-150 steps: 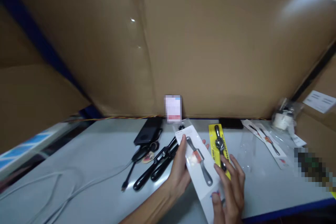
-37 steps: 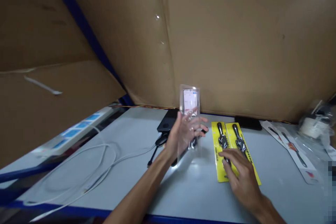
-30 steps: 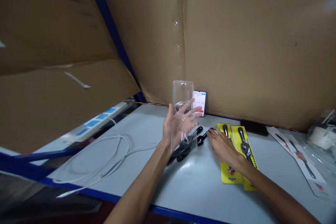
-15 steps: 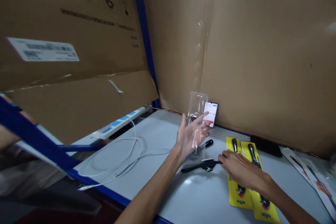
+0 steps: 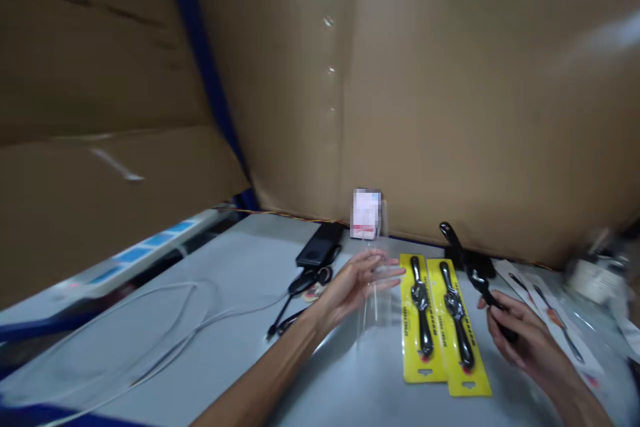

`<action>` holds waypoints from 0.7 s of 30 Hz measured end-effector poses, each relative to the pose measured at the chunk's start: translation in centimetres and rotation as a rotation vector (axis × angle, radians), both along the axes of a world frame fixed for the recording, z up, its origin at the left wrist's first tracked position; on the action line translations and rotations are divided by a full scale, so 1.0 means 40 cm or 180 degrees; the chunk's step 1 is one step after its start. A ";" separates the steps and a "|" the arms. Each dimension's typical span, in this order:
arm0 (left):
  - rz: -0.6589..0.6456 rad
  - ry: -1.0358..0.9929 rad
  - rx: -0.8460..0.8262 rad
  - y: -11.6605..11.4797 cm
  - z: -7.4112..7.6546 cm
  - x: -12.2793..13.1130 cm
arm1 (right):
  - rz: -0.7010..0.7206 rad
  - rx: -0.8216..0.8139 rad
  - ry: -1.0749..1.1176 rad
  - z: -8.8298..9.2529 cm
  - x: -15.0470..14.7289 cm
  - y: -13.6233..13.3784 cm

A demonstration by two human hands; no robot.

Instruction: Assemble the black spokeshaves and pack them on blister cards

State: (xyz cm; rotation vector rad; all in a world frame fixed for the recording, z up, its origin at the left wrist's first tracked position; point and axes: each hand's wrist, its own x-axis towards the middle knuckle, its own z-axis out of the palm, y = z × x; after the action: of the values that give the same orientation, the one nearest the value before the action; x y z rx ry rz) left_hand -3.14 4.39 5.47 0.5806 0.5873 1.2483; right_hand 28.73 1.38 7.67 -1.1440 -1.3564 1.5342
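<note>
My left hand is around a clear plastic cover, its fingers showing through the blurred plastic. My right hand is closed on the lower handle of a black spokeshave, which tilts up and to the left. Between my hands, two yellow cards lie side by side on the grey table, each with a black spokeshave on it.
A lit phone stands against the cardboard wall. A black power bank, dark cables and a white cable lie on the left. White packages and plastic bags are at the right. A power strip runs along the left edge.
The view has turned right. My right hand has lifted the black spokeshave and carried it right, past the yellow cards. My left hand and the clear cover have shifted right relative to the phone.
</note>
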 end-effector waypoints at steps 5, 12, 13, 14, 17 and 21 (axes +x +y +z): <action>-0.0355 -0.0177 -0.0493 -0.022 -0.030 0.075 | -0.0226 -0.0117 0.0422 -0.001 -0.087 -0.011; 0.0068 -0.0300 -0.0752 -0.039 -0.051 0.130 | -0.0221 0.1838 -0.2159 -0.026 -0.175 -0.018; 0.0100 -0.0327 -0.0750 -0.040 -0.054 0.131 | -0.0184 0.2163 -0.2747 -0.030 -0.188 -0.019; 0.0113 -0.0368 -0.0729 -0.040 -0.057 0.132 | -0.0109 0.2393 -0.3290 -0.034 -0.200 -0.019; 0.0054 -0.0576 -0.0673 -0.042 -0.065 0.135 | 0.0370 0.2651 -0.4368 -0.045 -0.237 -0.020; -0.0127 -0.0830 -0.0733 -0.048 -0.072 0.137 | 0.0650 0.2810 -0.4358 -0.062 -0.281 -0.022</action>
State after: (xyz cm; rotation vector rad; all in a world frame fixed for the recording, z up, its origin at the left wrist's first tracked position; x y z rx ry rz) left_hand 2.36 2.49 2.60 0.2311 0.4886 1.1762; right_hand 17.48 0.51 5.19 -1.4324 -2.6560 -0.1147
